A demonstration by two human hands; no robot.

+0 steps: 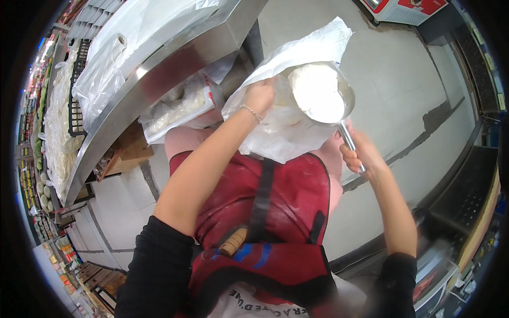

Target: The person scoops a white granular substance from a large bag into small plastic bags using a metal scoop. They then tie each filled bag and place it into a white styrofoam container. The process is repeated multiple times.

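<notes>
My right hand [360, 149] grips the handle of a round stainless-steel scoop [349, 95]. White powder, which looks like flour [316, 93], fills the scoop in a heap. The scoop is held over the mouth of a large white sack [282, 139] standing between my legs. At the sack's left side my left hand [260, 97], with a beaded bracelet at the wrist, holds the edge of its mouth. The fingertips of that hand are partly hidden by the sack's rim. How much is inside the sack cannot be made out.
To the left runs a stainless-steel counter edge [159, 67] with a roll of clear plastic bags [109, 63] on top. Beneath it are a white foam box [179, 115] of bagged goods and a cardboard box [125, 153]. A red-and-white appliance [407, 10] stands on the tiled floor [393, 87].
</notes>
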